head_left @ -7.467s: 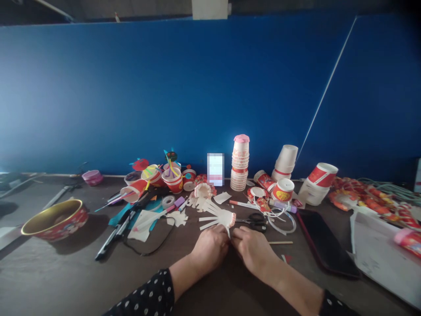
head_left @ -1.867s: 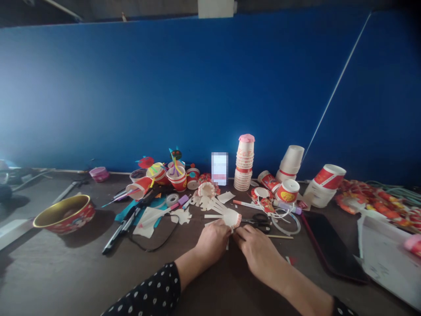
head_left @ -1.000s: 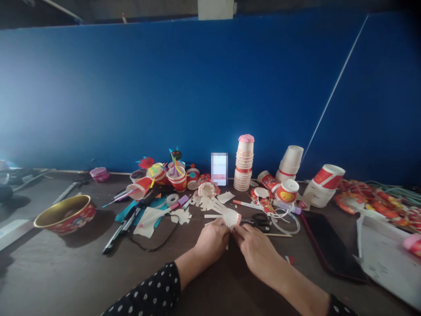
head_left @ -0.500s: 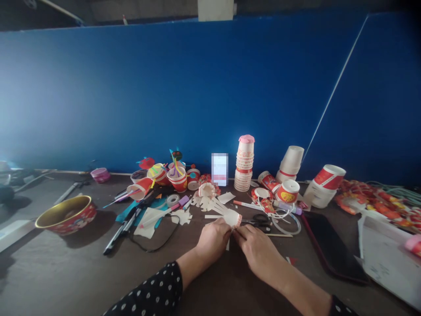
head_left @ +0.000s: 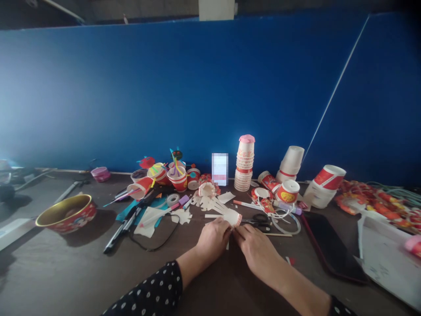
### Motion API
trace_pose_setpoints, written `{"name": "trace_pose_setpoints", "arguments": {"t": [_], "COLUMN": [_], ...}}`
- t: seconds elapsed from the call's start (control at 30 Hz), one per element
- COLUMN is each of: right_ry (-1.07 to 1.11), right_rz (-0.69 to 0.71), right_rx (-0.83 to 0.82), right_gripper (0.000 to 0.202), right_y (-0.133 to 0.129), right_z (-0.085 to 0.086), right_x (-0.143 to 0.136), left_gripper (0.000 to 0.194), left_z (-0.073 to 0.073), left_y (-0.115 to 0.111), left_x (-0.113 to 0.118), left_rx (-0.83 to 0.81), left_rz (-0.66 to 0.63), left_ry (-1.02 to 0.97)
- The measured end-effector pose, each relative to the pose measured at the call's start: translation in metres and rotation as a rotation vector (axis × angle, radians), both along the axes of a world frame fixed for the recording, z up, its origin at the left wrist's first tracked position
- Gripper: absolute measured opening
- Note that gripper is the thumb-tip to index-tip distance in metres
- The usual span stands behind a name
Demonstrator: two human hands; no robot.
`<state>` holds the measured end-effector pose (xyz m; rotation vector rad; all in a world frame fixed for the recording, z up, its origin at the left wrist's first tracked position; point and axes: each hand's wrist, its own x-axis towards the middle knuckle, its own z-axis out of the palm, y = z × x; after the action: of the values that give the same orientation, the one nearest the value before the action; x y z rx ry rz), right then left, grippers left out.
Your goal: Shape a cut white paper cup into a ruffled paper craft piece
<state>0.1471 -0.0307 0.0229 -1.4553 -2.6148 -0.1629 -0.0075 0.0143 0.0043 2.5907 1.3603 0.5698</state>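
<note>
In the middle of the head view, my left hand (head_left: 213, 239) and my right hand (head_left: 256, 245) meet with bent, closed fingers at the near edge of a paper cup cut into strips (head_left: 231, 217). Its white strips fan away to the upper left, and a red-patterned edge shows on its right side. Both hands pinch this cup; the fingertips are partly hidden. Just right of it lie black-handled scissors (head_left: 261, 218). Another cut-open paper cup (head_left: 207, 190) sits behind it, and a white paper cutout (head_left: 182, 216) rests to the left.
A tall stack of paper cups (head_left: 244, 173) stands at the back. To the right lie a dark phone or tablet (head_left: 332, 245) and a white tray-like box (head_left: 391, 259). On the left are a red-and-gold bowl (head_left: 74, 222), a tape roll (head_left: 173, 200) and decorated cups (head_left: 177, 181).
</note>
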Motion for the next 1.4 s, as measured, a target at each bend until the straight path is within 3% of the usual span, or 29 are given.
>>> {"name": "trace_pose_setpoints", "arguments": {"t": [0.23, 0.57, 1.13, 1.4], "right_ry": [0.003, 0.083, 0.121, 0.179], "right_rz": [0.003, -0.018, -0.066, -0.055], "right_rx": [0.0, 0.08, -0.029, -0.011], "right_gripper": [0.035, 0.033, 0.034, 0.037], "right_y": [0.0, -0.001, 0.0, 0.002], "right_z": [0.002, -0.007, 0.003, -0.002], "right_x": [0.0, -0.001, 0.002, 0.004], "left_gripper": [0.024, 0.022, 0.021, 0.026], "left_z": [-0.004, 0.003, 0.003, 0.005], "left_y": [0.002, 0.002, 0.001, 0.001], "left_x": [-0.004, 0.0, 0.0, 0.0], "left_rx": [0.03, -0.011, -0.027, -0.013], "left_rz": [-0.084, -0.024, 0.032, -0.001], "left_ry": [-0.049, 0.011, 0.036, 0.042]}}
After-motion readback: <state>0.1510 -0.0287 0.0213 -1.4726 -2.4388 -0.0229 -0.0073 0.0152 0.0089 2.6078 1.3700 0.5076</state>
